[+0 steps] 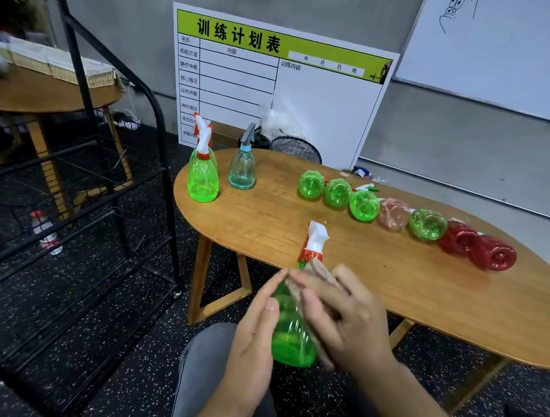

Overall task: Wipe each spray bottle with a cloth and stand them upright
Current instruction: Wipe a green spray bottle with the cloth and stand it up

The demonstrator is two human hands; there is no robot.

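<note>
A green spray bottle (pixel 290 336) with a white and orange trigger head is held in front of the wooden table (pixel 377 285), over my lap. My left hand (pixel 254 337) holds its left side with the fingers nearly straight. My right hand (pixel 340 315) presses a beige cloth (pixel 319 273) against the bottle's right side. At the table's far left stand two green bottles (pixel 203 176), one behind the other, and a pale blue bottle (pixel 243 168), all upright. Several bottles lie on their sides in a row: green ones (pixel 337 192), a pink one (pixel 394 214), red ones (pixel 478 248).
A black wire rack (pixel 100 191) stands to the left of the table. A training-plan board (pixel 278 87) leans on the wall behind it. A water bottle (pixel 46 233) stands on the speckled floor. Another round table (pixel 36 91) is at far left.
</note>
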